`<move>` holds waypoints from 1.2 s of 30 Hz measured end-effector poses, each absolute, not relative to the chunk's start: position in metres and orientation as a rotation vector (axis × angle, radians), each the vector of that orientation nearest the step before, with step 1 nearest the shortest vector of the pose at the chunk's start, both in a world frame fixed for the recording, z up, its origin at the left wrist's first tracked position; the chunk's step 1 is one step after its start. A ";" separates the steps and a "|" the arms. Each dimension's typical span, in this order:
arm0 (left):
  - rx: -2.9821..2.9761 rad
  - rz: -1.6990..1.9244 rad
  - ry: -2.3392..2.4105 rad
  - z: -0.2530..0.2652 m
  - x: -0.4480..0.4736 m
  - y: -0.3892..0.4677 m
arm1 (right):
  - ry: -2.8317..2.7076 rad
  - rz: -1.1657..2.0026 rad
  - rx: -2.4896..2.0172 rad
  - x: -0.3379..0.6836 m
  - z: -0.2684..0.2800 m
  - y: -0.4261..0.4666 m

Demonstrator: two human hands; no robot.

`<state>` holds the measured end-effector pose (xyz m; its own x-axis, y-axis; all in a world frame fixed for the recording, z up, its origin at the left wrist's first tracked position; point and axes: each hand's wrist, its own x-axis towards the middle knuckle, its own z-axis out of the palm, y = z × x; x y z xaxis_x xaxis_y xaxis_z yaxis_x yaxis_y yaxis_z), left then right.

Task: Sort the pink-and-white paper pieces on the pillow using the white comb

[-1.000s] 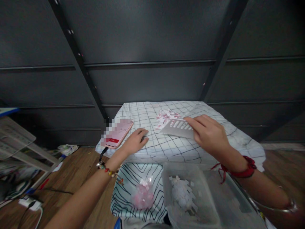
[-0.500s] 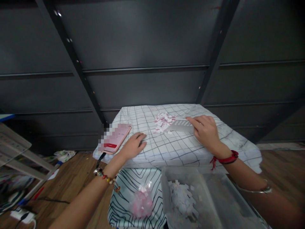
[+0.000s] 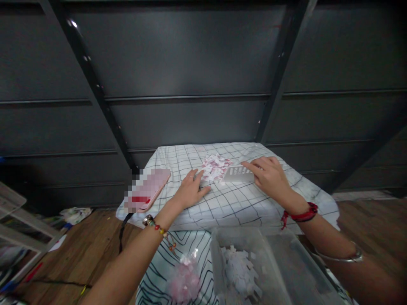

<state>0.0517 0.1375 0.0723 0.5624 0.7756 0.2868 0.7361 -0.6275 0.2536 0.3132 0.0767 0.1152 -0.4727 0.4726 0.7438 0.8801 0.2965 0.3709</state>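
Note:
A loose pile of small white and pink paper pieces (image 3: 216, 166) lies on a white cloth with a dark grid (image 3: 178, 159). My right hand (image 3: 270, 176) grips a small white slotted plastic tray (image 3: 237, 173), tilted on its side against the right edge of the pile. At the pile's left edge is my left hand (image 3: 192, 188), palm down, fingers spread, holding nothing; its fingertips are close to the pieces, and I cannot tell whether they touch. What the right fingers cover of the tray is hidden.
A pink-cased phone (image 3: 151, 190), partly blurred, lies left. Nearer me are a clear divided plastic box (image 3: 269, 241) with white pieces (image 3: 238, 271) in its left compartment, and a bag of pink pieces (image 3: 184, 279) on patterned fabric. Dark metal panels (image 3: 187, 120) stand behind the cloth.
My left hand has moved right and forward from beside the phone to the pile, its fingers spreading. The tray in my right hand has shifted slightly left. The view has tilted a little.

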 end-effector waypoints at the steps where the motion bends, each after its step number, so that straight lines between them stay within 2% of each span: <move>1: 2.684 0.542 1.289 0.071 0.056 0.136 | -2.077 -1.056 -1.197 0.313 0.116 0.076; 5: 2.689 0.444 1.253 0.064 0.062 0.133 | -2.052 -1.060 -1.182 0.315 0.119 0.073; 36: 2.729 0.572 1.173 0.057 0.059 0.133 | -2.114 -1.020 -1.161 0.315 0.123 0.060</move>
<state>0.0592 0.1332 0.0571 0.6288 0.7194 0.2950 0.6755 -0.6934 0.2509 0.3153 0.0600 0.1230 -0.4995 0.4730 0.7258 0.8625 0.3501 0.3653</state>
